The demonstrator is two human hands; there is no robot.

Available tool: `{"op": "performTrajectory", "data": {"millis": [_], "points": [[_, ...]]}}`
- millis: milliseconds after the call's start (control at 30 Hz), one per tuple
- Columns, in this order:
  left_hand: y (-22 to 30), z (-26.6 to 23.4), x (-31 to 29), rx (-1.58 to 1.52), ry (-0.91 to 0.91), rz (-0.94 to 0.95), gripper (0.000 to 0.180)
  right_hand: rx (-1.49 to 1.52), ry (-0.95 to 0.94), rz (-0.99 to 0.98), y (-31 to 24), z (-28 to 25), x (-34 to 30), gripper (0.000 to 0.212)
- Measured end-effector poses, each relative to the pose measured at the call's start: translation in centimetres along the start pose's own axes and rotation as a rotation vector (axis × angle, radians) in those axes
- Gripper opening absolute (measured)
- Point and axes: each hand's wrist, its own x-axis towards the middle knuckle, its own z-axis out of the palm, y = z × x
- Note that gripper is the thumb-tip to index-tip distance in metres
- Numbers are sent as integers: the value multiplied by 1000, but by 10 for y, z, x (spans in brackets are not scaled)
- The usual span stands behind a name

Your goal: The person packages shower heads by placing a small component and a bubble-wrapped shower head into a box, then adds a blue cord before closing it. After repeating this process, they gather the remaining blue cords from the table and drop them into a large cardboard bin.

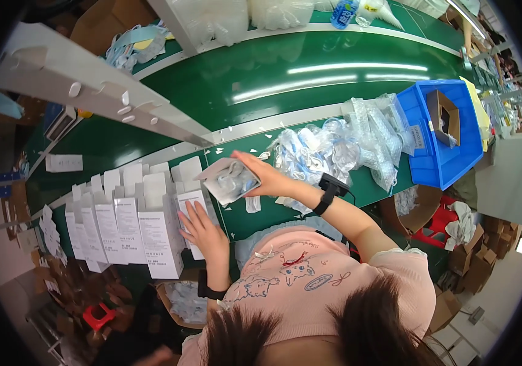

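My right hand [264, 175] grips a small carton [217, 189] and holds it tilted over the green table. Its open end shows clear plastic bags packed inside. My left hand [203, 230] rests with spread fingers against a white box [195, 198] at the right end of a row. The rest of that row is several upright white boxes [157, 226] with raised flaps and printed fronts. To the right of my right hand lies a pile of clear plastic bags [316, 149] with white and light-blue contents.
Bubble-wrap pouches [374, 137] lie between the pile and a blue bin [447, 161], which holds a small brown carton [443, 119]. A grey metal post [120, 94] rises at left. White scraps [264, 155] dot the table. Below the table edge stands a carton of plastic bags [186, 300].
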Motion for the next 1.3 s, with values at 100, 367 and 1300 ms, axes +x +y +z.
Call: {"op": "performTrajectory", "data": {"millis": [100,367,1300], "points": [[21,2,-5,27,36,-19,69,119,0,129,3,-18,21,74],[5,52,20,-495,-59,-82,78,-28,700,-4,65,-139,136,71],[65,62,76,-861,352,345,88,-1132,319,393,97,-318,-148,54]]}}
